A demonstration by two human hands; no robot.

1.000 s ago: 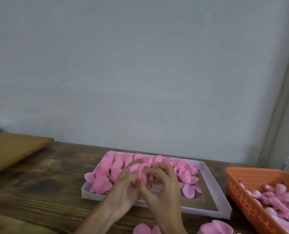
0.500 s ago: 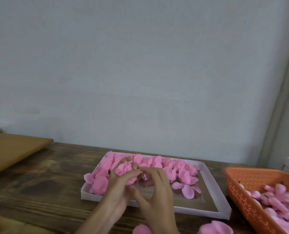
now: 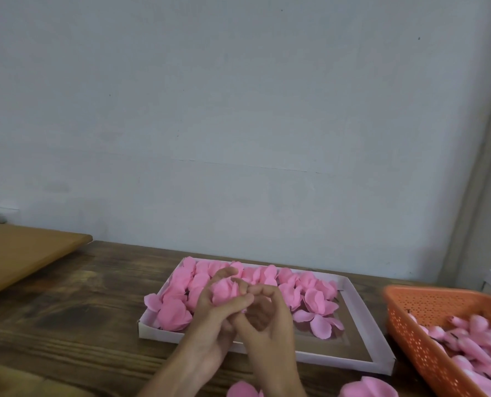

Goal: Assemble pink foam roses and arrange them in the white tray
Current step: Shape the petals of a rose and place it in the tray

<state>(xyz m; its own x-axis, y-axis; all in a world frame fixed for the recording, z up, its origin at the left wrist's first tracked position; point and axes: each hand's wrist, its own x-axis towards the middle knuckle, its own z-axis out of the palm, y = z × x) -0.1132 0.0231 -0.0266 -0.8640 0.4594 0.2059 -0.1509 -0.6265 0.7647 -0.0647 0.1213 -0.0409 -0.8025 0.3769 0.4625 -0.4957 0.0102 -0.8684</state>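
A white tray (image 3: 359,319) lies on the dark wooden table, its far and left parts filled with several pink foam roses (image 3: 187,282). Over the tray's near left part my left hand (image 3: 212,313) cups a pink foam rose (image 3: 224,292), fingers curled round it from the left. My right hand (image 3: 267,328) is pressed against it from the right, fingers curled, fingertips touching the rose's edge; whether it grips the rose is hard to tell. Loose petals (image 3: 320,325) lie in the tray's middle right.
An orange perforated basket (image 3: 410,328) with several pink buds stands at the right edge. Loose pink petals (image 3: 367,389) lie on the table near the bottom edge. A lighter wooden board (image 3: 23,253) is at the far left. A grey wall stands behind.
Both hands have moved forward and lower over the tray with the rose. The left hand's fingers have wrapped further round it.
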